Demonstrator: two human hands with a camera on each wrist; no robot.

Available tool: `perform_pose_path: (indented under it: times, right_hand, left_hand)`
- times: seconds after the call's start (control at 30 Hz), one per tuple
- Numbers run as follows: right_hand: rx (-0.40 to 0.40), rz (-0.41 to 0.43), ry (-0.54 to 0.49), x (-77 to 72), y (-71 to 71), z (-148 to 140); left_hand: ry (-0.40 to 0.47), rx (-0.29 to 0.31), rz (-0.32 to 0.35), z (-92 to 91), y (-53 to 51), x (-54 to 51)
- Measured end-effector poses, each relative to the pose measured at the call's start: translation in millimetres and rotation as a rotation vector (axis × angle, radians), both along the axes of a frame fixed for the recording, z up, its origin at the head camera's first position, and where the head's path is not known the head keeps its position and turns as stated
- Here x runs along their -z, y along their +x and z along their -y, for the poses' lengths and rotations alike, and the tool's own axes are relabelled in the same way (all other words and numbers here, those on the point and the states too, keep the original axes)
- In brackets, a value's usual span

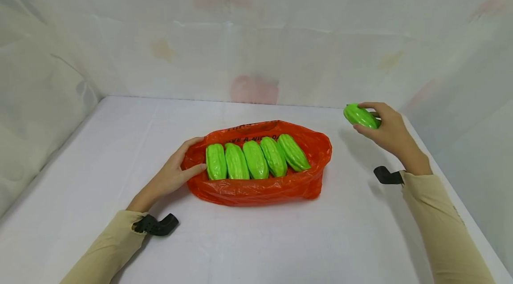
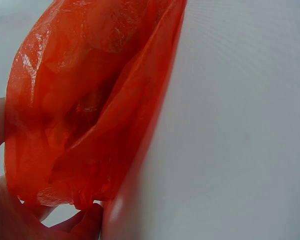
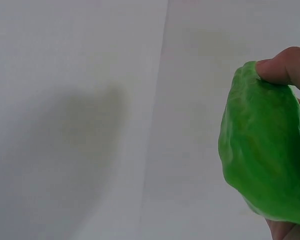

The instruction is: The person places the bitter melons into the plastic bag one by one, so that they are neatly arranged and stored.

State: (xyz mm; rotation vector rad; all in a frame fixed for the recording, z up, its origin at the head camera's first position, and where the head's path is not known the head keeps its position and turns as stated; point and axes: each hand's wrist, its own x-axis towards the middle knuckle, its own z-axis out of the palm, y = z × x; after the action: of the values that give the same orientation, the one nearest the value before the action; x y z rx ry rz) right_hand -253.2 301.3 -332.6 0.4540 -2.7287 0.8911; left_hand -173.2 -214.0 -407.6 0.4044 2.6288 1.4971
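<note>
A red plastic bag lies mid-table with its mouth spread wide. Several bright green, ridged bitter melons lie side by side in a row inside it. My left hand holds the bag's left end, thumb at the rim by the leftmost melon. In the left wrist view, fingers show at the end of the red film; the melons are out of sight there. To the right, above the table, my right hand grips another bitter melon between thumb and fingers. The right wrist view shows this melon large and close.
A white cloth covers the table. Behind it hangs a pale sheet with faded pink patches, and similar sheets stand at both sides. The table's right edge runs close by the right forearm. A black wrist mount juts from the left sleeve.
</note>
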Motion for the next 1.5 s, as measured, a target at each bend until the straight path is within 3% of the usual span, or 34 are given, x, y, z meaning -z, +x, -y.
perform_pose_path:
  times: [0.37, 1.0, 1.5]
  right_hand:
    - [-0.110, -0.110, -0.015, -3.7, 0.3, 22]
    - [-0.247, -0.198, 0.014, -16.6, 7.7, 53]
    - [-0.360, -0.188, -0.013, -24.0, 18.7, 81]
  left_hand:
    - [-0.012, -0.003, -0.004, 0.0, -0.4, 0.2]
    - [-0.013, -0.005, -0.003, -0.1, 0.1, -0.3]
    - [-0.025, -0.011, -0.006, -0.4, 1.1, -1.6]
